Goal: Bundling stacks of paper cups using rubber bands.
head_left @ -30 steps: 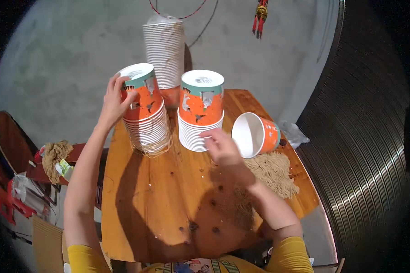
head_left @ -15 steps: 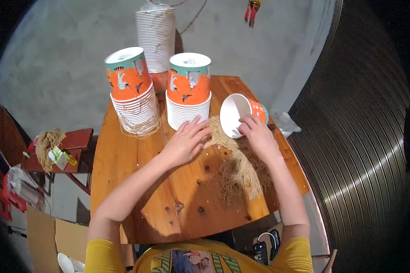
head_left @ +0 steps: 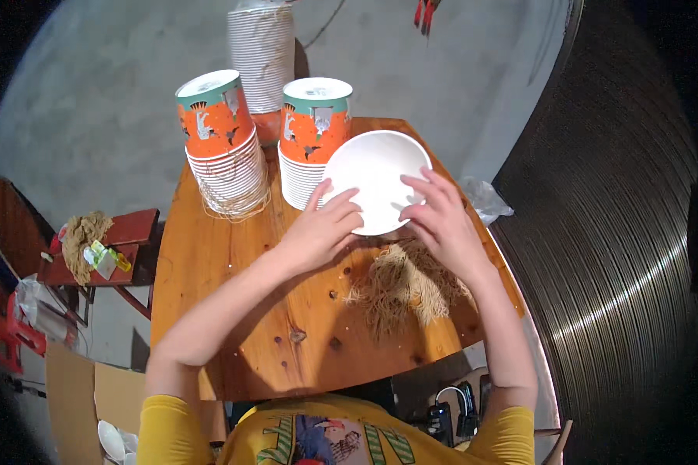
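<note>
A large paper tub (head_left: 377, 167) is tipped with its round white opening toward me, above the table's right half. My left hand (head_left: 324, 226) grips its left rim, fingers lying over the edge. On the opposite side my right hand (head_left: 444, 225) has its fingers curled at the right rim, the tips inside the opening. The tub's outer wall is hidden. Just below lies a loose bundle of tan strings (head_left: 411, 283) on the wood. Close behind my left hand stands an upside-down stack of orange and green paper tubs (head_left: 312, 136).
Another upside-down tub stack (head_left: 215, 124), with thin strings looped around it, stands left on the wooden table (head_left: 264, 325). Behind is a taller white-rimmed stack (head_left: 261, 62). A red bench (head_left: 136, 232) holds more string at the left; a ridged dark sheet (head_left: 620, 232) curves along the right.
The tub, earlier lying on its side at the right, has moved left and turned its opening toward me. My left hand has come onto its rim; my right hand stays on it.
</note>
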### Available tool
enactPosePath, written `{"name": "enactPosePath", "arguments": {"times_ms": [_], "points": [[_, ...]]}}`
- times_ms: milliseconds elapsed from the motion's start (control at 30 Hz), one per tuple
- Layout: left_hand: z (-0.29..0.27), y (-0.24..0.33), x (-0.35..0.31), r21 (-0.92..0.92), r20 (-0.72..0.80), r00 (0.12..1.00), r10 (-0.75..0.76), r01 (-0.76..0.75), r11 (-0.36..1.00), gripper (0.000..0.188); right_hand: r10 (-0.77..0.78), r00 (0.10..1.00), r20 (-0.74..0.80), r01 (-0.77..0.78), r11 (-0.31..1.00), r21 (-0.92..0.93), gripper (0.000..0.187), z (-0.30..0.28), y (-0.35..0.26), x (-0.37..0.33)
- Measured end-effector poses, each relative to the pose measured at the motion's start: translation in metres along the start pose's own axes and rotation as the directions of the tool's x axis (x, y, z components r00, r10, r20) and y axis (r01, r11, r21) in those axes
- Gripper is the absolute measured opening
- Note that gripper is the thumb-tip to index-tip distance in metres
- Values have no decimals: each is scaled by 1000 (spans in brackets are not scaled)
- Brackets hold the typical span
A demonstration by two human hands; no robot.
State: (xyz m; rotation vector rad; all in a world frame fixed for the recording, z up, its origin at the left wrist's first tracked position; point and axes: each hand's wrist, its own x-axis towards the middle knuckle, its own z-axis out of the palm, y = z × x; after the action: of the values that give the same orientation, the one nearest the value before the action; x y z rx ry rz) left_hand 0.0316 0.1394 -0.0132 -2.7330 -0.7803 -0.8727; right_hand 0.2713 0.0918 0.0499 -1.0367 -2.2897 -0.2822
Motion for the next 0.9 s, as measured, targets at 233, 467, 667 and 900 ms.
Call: {"name": "enactPosePath", "arguments": {"times_ms": [233,467,667,900], "points": [[-66,28,-50,-78,0,992,-129,129,989,15,372,791,486,-571,161,805,24,75,55,-59],[-76,40,-85,39,98,961,-260,257,966,20,-10,953,303,18,1000,-25,25,116,30,-58],[-71,44,-90,73,58,970,-238,234,970,22,18,981,193,-89,926,367,5,109,18,-45],[-69,53,-95,46,8,955,-298,297,954,35,36,985,167,-139,737,661,8,57,-65,0]]}}
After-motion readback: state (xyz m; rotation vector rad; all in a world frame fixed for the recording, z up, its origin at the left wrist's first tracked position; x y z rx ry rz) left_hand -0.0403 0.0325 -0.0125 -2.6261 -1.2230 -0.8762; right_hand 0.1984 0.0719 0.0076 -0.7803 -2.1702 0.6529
